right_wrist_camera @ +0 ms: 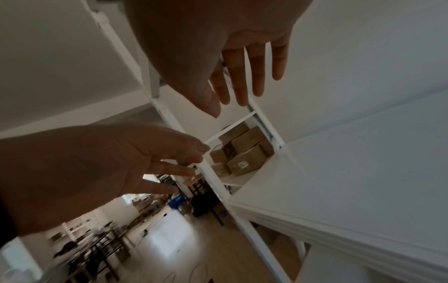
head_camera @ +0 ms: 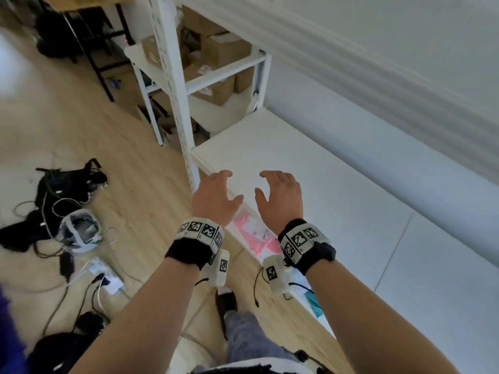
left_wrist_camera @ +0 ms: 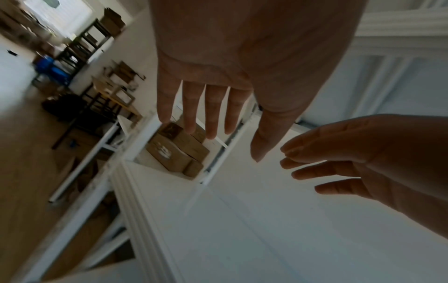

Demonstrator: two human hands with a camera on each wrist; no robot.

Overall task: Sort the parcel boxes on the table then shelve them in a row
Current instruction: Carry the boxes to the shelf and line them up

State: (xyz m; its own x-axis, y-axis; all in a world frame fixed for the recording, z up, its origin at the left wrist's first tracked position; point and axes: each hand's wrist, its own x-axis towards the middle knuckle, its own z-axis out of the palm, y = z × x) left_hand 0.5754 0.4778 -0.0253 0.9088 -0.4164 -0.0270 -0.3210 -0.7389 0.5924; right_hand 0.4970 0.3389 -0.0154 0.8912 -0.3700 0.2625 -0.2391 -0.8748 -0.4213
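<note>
Both my hands empty, fingers spread and relaxed: left hand (head_camera: pixel 216 197) and right hand (head_camera: pixel 280 198) side by side over the white shelf (head_camera: pixel 337 190) front edge. Cardboard parcel boxes (head_camera: pixel 224 49) sit stacked on the neighbouring shelving unit (head_camera: pixel 172 76).
</note>
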